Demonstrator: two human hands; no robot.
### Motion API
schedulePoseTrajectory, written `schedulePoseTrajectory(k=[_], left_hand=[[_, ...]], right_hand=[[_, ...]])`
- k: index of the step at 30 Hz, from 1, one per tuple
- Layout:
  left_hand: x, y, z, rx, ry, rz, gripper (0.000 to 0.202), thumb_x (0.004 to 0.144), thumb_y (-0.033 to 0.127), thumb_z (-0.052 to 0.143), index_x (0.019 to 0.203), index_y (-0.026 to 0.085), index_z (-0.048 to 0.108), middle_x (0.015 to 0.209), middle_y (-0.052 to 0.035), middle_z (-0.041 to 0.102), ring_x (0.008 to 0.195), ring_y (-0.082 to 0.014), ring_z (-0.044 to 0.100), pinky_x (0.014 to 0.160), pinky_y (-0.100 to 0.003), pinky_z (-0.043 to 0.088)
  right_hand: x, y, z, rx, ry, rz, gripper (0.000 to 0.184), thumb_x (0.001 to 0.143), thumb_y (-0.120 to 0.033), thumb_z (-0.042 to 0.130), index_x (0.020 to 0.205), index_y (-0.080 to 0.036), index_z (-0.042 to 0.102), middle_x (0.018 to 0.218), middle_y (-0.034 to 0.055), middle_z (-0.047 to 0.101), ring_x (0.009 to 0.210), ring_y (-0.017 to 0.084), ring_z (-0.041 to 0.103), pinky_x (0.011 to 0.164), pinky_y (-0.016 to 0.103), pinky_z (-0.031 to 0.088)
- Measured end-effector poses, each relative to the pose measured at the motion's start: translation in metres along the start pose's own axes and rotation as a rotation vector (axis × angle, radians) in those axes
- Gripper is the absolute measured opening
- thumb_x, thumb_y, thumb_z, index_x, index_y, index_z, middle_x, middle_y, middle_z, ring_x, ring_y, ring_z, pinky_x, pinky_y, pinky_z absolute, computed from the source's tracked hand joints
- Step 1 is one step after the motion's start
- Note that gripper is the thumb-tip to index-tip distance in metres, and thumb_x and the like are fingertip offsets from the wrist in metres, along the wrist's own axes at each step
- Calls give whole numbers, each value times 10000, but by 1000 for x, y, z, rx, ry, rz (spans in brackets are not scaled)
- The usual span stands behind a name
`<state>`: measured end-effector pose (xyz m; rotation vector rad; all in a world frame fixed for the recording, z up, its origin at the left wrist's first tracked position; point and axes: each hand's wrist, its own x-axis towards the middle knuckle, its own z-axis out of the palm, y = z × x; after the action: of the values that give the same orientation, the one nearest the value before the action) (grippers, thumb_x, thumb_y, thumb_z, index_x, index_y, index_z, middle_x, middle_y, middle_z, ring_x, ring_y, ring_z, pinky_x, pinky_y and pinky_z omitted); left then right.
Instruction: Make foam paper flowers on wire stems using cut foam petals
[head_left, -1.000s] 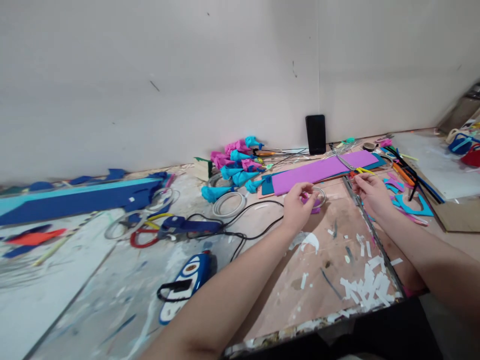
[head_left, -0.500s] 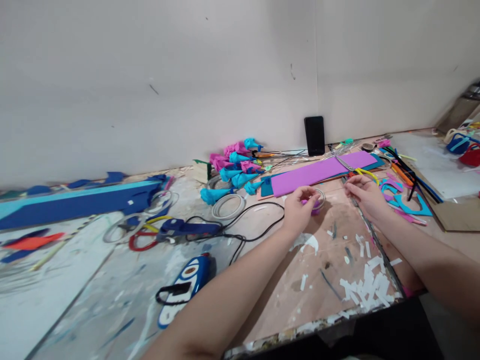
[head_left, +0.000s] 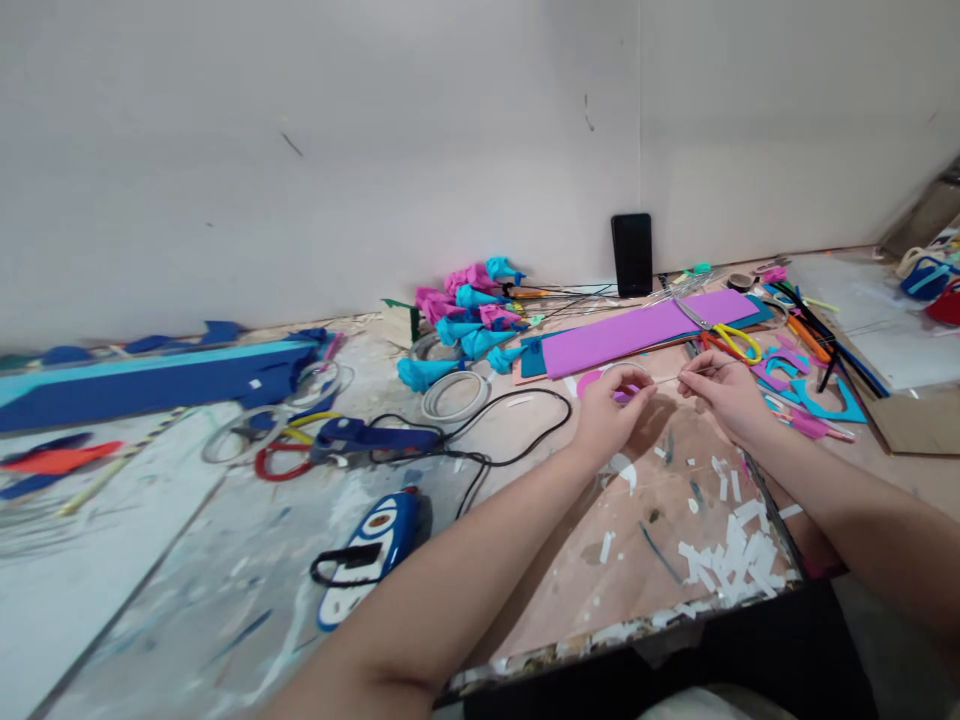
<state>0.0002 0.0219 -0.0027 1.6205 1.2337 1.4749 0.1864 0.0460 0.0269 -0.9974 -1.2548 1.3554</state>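
Note:
My left hand [head_left: 611, 405] is closed round a narrow roll of tape [head_left: 628, 369], mostly hidden behind the fingers. A thin pale strip [head_left: 666, 379] stretches from it to my right hand [head_left: 718, 390], whose thumb and forefinger pinch its end. Purple pieces [head_left: 592, 384] show beside and behind the left fingers. Just beyond my right hand, yellow-handled scissors [head_left: 727, 335] lie partly on a long purple foam sheet [head_left: 622, 338]. Both hands hover above the worn board [head_left: 570, 590].
Blue and pink paper flowers [head_left: 465, 315] lie at the back, left of an upright black phone [head_left: 632, 255]. White scraps [head_left: 735, 565] litter the board's front right. A glue gun [head_left: 375, 440] with its black cord, a white tape roll [head_left: 454, 397] and a blue bottle [head_left: 371, 555] sit to the left.
My right hand has come left towards my left hand, and a thin strip now shows between them. The roll in my left hand is more hidden. The view has shifted slightly.

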Motion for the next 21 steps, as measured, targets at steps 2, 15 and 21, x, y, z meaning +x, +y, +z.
schedulePoseTrajectory(k=[2,15,21], left_hand=[[1,-1,0,-19,0,-17,103,834,274,734,897,197,704,910,-37,760,765,-143,689,679,-269,577],[5,-9,-2,-169,-14,-159,196,854,346,694,971,191,664,914,-46,740,744,-143,671,682,-270,552],[4,-8,-2,-29,-89,-83,164,827,295,720,942,181,691,933,-52,745,692,-117,641,649,-247,531]], right_hand=[[1,0,-1,-14,2,-2,346,656,-420,877,774,-196,642,641,-3,684,607,136,642,542,237,448],[3,1,-3,-33,5,7,309,664,-369,860,774,-198,626,636,-10,673,596,130,635,509,227,410],[3,4,-3,-43,-8,33,320,667,-380,857,798,-196,630,644,-8,678,597,133,640,489,219,393]])
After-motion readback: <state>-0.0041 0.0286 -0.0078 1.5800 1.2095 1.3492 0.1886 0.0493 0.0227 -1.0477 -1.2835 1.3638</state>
